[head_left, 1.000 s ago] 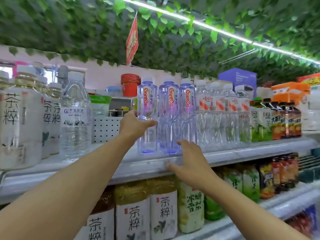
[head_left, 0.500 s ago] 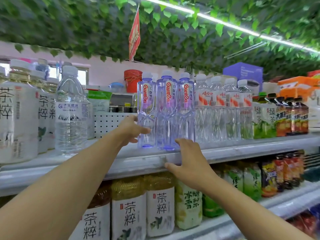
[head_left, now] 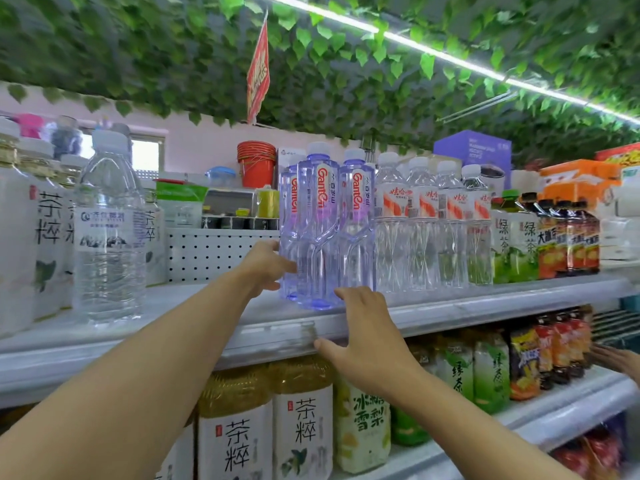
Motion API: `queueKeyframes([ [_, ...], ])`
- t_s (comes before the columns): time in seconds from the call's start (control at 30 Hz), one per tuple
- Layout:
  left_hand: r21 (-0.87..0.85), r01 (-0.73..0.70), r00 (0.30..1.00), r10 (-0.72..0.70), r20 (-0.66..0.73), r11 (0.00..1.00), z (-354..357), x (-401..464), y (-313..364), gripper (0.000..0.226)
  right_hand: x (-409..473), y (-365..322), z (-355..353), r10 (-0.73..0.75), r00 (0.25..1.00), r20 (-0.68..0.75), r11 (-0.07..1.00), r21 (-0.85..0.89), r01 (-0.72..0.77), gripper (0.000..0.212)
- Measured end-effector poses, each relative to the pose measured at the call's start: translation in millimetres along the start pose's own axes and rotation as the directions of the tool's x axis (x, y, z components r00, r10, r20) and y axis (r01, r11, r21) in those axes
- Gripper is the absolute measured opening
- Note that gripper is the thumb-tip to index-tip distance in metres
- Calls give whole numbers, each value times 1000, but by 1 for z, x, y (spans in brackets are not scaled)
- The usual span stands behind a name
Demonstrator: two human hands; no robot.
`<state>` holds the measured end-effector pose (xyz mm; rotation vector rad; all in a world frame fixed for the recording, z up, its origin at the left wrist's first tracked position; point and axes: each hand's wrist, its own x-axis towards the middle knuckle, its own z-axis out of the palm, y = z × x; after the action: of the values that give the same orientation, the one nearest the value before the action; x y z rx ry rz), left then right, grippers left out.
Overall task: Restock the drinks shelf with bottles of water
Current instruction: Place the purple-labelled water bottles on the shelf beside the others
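three tinted ganten water bottles [head_left: 320,233] upright in a tight cluster near the front edge of the upper shelf [head_left: 485,299], just left of a row of clear red-labelled water bottles [head_left: 429,223]. left hand [head_left: 265,268] against the lower left side of the cluster, fingers loosely curved round the leftmost bottle. right hand [head_left: 367,337] spread, fingers straight, fingertips at the base of the front bottles, thumb on the shelf's front lip. large clear water bottle [head_left: 109,233] well apart at left.

tea bottles [head_left: 301,427] lower shelf | red bucket [head_left: 257,163] | leaf ceiling [head_left: 138,57]
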<state>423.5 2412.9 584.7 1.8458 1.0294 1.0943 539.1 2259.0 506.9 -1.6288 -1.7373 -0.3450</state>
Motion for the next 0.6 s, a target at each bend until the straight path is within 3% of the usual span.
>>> queueKeyframes([
  [0.2, 40, 49, 997, -51, 57, 998, -4, -1, -5, 67, -3, 5, 3, -41, 999, -17, 999, -14, 40, 70],
  [0.6, 112, 53, 998, -57, 34, 992, 4, 8, -6, 67, 1, 6, 7, -40, 998, -39, 999, -33, 39, 70],
])
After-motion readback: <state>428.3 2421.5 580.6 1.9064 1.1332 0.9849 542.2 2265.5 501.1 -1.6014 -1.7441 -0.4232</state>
